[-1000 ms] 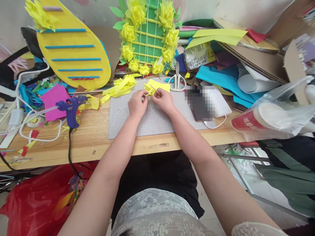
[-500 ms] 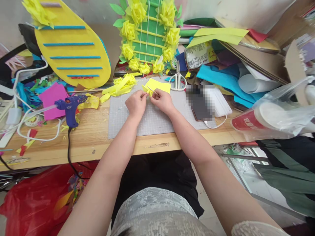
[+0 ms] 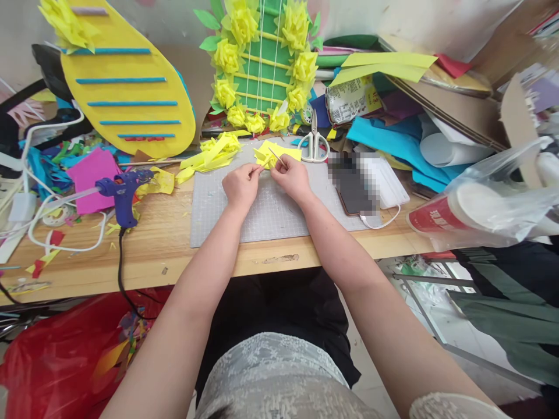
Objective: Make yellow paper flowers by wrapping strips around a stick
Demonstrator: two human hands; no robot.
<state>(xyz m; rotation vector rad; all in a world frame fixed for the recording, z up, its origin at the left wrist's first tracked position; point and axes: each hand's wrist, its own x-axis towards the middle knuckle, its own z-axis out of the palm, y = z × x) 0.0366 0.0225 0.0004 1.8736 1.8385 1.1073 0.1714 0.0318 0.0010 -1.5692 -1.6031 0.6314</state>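
Observation:
Over the grey cutting mat (image 3: 218,215), my left hand (image 3: 241,185) pinches with thumb and forefinger at the lower edge of a small folded piece of yellow paper (image 3: 264,157). My right hand (image 3: 293,176) is closed round a thin stick (image 3: 275,155), which slants up to the left beside that paper. The fingertips of both hands are close together, and their exact contact with the paper is partly hidden. Just behind lies a flat yellow sheet (image 3: 289,152). Scissors (image 3: 314,142) rest right of it, and cut yellow strips (image 3: 213,152) are heaped to the left.
A purple glue gun (image 3: 124,195) with its cable stands at the left near pink paper (image 3: 94,177). A yellow pear-shaped board (image 3: 131,87) and a green panel with yellow flowers (image 3: 266,64) lean behind. To the right are a phone (image 3: 356,189) and a bagged cup (image 3: 441,212).
The right hand and stick have shifted slightly right, and the stick shows more clearly. The folded yellow paper stands more open above the fingertips. The left hand has barely moved.

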